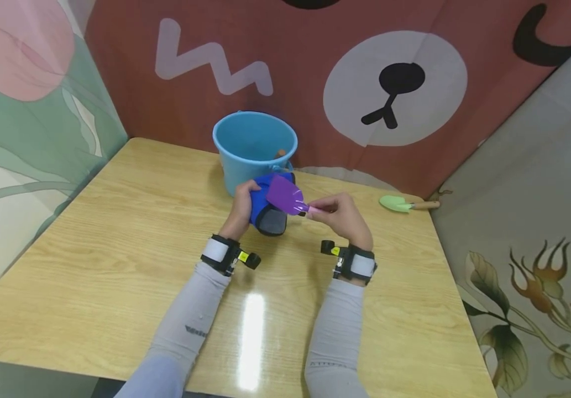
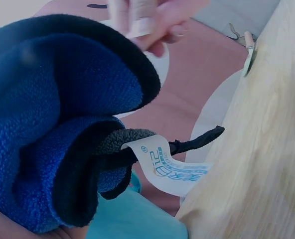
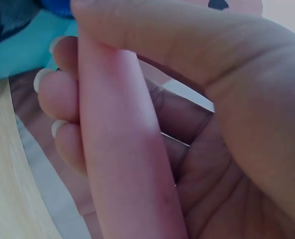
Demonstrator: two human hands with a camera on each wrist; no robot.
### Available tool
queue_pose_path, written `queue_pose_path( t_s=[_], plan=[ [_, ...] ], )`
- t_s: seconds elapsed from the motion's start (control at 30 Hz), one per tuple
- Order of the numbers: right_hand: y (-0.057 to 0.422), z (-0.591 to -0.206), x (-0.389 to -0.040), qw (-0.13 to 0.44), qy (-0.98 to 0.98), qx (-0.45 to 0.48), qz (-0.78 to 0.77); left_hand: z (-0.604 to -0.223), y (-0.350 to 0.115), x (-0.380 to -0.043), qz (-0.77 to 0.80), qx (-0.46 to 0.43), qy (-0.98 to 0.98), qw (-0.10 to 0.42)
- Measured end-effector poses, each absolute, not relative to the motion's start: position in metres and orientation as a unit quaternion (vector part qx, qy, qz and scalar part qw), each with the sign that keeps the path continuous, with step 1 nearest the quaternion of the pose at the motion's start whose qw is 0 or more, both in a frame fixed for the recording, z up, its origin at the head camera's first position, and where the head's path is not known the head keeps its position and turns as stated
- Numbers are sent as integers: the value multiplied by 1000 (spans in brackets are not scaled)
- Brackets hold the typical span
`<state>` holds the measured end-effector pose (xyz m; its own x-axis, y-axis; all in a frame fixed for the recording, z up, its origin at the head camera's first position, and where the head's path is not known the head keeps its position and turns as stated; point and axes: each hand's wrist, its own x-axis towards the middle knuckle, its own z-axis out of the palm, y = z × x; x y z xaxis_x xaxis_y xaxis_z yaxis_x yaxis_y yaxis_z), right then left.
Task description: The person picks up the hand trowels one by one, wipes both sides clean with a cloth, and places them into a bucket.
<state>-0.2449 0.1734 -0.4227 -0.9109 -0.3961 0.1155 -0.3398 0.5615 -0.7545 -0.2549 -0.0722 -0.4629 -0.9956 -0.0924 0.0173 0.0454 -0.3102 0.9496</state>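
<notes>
In the head view my left hand (image 1: 242, 209) grips a folded blue towel (image 1: 258, 205) with black edging and a grey side. The left wrist view shows its fuzzy folds, a black loop (image 2: 200, 140) and a printed white label (image 2: 157, 167). My right hand (image 1: 343, 218) holds a small toy shovel by its pink handle (image 3: 120, 139), thumb on one side and curled fingers on the other. The shovel's shiny purple blade (image 1: 285, 194) points left and overlaps the towel in the head view. Both hands are above the table, just in front of the blue bucket (image 1: 235, 170).
Inside the bucket, a brown handle end (image 1: 279, 153) shows near the rim. A light green trowel (image 1: 396, 203) with a wooden handle lies at the table's right back edge. Behind the wooden table (image 1: 116, 265) hangs a bear-print cloth (image 1: 295, 66); printed fabric stands at both sides.
</notes>
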Motion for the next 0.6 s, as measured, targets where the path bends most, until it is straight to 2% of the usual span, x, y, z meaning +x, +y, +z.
queue_pose_path(
  t_s=[0.1, 0.4, 0.6],
  plan=[
    [181, -426, -245, 35, 886, -195, -419, -462, -74, -256, -819, 22, -573, 29],
    [195, -430, -245, 36, 899, -158, -408, -460, -75, -253, -818, 29, -570, 72],
    [201, -432, -243, -19, 892, -123, -435, -459, -75, -252, -826, 25, -560, 60]
  ],
)
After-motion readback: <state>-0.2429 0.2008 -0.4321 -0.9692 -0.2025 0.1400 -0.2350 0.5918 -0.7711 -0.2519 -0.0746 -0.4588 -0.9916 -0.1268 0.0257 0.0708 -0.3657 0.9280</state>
